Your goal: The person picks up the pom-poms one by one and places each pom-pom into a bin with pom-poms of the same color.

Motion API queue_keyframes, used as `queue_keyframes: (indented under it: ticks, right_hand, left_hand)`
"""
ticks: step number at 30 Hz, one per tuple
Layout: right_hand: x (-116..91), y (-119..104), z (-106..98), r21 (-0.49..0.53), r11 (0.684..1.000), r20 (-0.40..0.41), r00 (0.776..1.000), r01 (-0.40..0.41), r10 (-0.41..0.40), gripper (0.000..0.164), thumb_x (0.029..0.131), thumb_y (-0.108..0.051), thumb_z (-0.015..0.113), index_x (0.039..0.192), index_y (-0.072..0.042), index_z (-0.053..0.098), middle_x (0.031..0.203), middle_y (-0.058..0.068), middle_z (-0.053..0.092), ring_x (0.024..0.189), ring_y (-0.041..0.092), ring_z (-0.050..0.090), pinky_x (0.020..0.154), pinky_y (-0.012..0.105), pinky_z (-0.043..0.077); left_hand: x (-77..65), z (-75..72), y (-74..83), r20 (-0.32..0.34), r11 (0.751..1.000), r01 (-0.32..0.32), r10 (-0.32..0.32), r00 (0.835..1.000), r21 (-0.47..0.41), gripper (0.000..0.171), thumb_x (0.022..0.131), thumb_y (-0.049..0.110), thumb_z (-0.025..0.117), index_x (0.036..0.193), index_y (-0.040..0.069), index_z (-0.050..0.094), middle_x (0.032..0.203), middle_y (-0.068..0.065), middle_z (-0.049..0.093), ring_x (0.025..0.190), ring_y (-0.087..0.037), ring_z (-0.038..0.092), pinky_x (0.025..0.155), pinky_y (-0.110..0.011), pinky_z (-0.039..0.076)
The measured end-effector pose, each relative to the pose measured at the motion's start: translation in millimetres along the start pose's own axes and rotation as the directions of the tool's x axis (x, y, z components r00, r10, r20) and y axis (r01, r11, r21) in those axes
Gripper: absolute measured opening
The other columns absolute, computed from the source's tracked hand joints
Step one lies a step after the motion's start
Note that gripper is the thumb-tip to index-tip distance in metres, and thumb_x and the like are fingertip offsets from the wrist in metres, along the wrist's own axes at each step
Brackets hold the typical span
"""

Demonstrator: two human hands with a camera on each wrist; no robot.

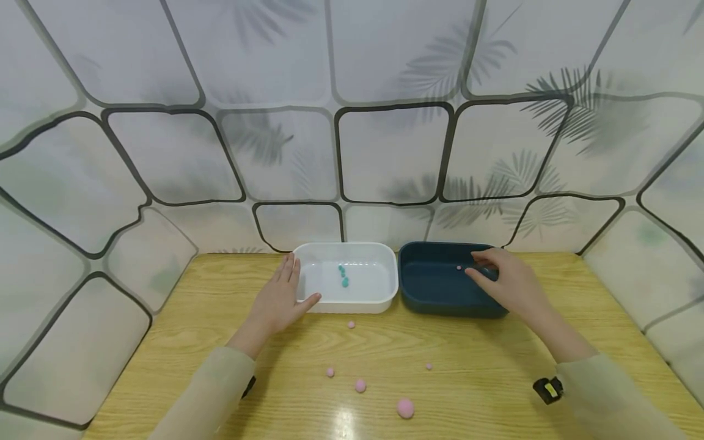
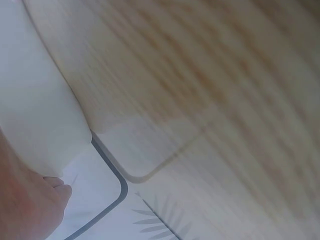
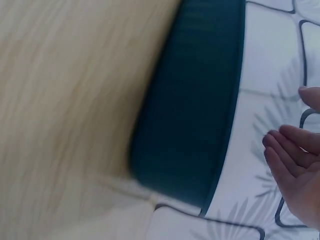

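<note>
In navy tray [image 1: 440,292], pink ball [image 1: 459,267], hand [image 1: 513,282] above

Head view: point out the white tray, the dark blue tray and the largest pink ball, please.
White tray [image 1: 352,307]: head view, on its near outer wall.
Dark blue tray [image 1: 451,308]: head view, on its near outer wall.
Largest pink ball [image 1: 405,408]: head view, on the middle of the ball.

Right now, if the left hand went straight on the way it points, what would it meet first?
Probably the patterned backdrop behind the white box: the left hand points that way along the box's left side. Depth is unclear, so the box's back corner could come first.
</note>
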State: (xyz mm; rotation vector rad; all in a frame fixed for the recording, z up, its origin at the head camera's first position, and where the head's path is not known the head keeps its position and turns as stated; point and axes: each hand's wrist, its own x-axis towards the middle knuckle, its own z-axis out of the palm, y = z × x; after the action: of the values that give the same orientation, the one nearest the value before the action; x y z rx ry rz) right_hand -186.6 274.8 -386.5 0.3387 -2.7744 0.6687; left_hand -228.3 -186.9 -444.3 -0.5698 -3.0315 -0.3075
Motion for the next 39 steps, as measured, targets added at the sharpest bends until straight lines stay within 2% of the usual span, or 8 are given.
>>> queue_keyframes:
  ticks: [6,10,14,17,21,26,34,39]
  right_hand:
    - [-10.5,20.6,-4.1,-0.169,0.985,-0.016,0.999,0.032,-0.035,0.067,0.103,-0.036,0.070,0.149,0.011,0.052,0.146,0.039,0.055,0.132,0.058,0.053,0.107,0.072,0.046]
    - [-15.2,37.9,-2.4,-0.259,0.963,-0.008,0.997,0.075,-0.079,0.076,0.102,-0.035,0.072,0.152,0.015,0.044,0.151,0.039,0.049,0.135,0.058,0.049,0.110,0.071,0.043]
    - [-19.5,56.5,3.2,-0.308,0.945,0.040,0.994,0.113,-0.106,0.086,0.101,-0.038,0.072,0.157,0.016,0.035,0.158,0.039,0.041,0.139,0.058,0.044,0.113,0.071,0.041]
    - [-21.9,67.8,6.6,-0.297,0.946,0.098,0.990,0.127,-0.102,0.092,0.103,-0.044,0.067,0.161,0.016,0.027,0.163,0.040,0.033,0.144,0.059,0.039,0.115,0.071,0.038]
    - [-24.1,77.5,8.6,-0.230,0.966,0.176,0.981,0.117,-0.077,0.095,0.107,-0.049,0.059,0.163,0.015,0.016,0.170,0.039,0.018,0.155,0.057,0.025,0.123,0.070,0.028]
    - [-25.8,84.3,10.6,-0.169,0.979,0.221,0.972,0.116,-0.077,0.097,0.108,-0.049,0.058,0.164,0.014,0.011,0.172,0.038,0.010,0.161,0.053,0.014,0.131,0.065,0.016]
    - [-24.1,88.3,12.0,-0.145,0.984,0.283,0.957,0.108,-0.063,0.099,0.108,-0.051,0.057,0.166,0.011,0.007,0.175,0.033,0.000,0.163,0.052,0.006,0.125,0.072,0.021]
    - [-23.1,90.2,10.8,-0.132,0.985,0.298,0.952,0.109,-0.065,0.098,0.108,-0.050,0.057,0.166,0.011,0.006,0.175,0.033,0.000,0.163,0.051,0.005,0.126,0.071,0.020]
  left_hand:
    - [0.0,-0.4,0.5,0.006,1.000,0.004,-0.004,1.000,-0.002,0.101,0.105,0.061,0.052,0.164,-0.012,0.015,0.174,-0.030,0.008,0.164,-0.044,0.012,0.133,-0.054,0.023]
    - [0.2,-0.6,0.5,0.007,1.000,0.005,-0.005,1.000,-0.002,0.101,0.105,0.062,0.052,0.164,-0.012,0.015,0.175,-0.030,0.007,0.164,-0.044,0.011,0.134,-0.054,0.022]
    - [0.4,-0.7,0.5,0.012,1.000,0.008,-0.008,1.000,0.000,0.102,0.105,0.063,0.051,0.165,-0.011,0.014,0.175,-0.029,0.006,0.165,-0.044,0.010,0.134,-0.054,0.022]
    - [0.4,-1.1,0.8,0.018,1.000,0.008,-0.008,1.000,0.005,0.102,0.105,0.063,0.050,0.165,-0.011,0.014,0.175,-0.029,0.006,0.165,-0.044,0.010,0.134,-0.054,0.021]
    - [0.4,-1.9,0.9,0.021,1.000,0.004,-0.005,1.000,0.015,0.102,0.105,0.064,0.050,0.165,-0.011,0.014,0.174,-0.029,0.007,0.165,-0.044,0.011,0.134,-0.054,0.021]
    - [0.5,-3.5,1.0,0.021,1.000,0.006,-0.006,1.000,0.016,0.103,0.105,0.064,0.051,0.165,-0.011,0.014,0.175,-0.030,0.007,0.165,-0.044,0.011,0.134,-0.054,0.021]
    - [0.6,-4.5,0.6,0.035,1.000,0.016,-0.016,0.999,0.010,0.103,0.104,0.064,0.051,0.165,-0.011,0.012,0.175,-0.029,0.007,0.164,-0.044,0.012,0.134,-0.054,0.022]
    - [1.1,-4.7,1.2,0.033,1.000,0.013,-0.013,0.999,0.004,0.104,0.104,0.063,0.051,0.165,-0.011,0.012,0.175,-0.030,0.007,0.164,-0.045,0.012,0.134,-0.054,0.021]
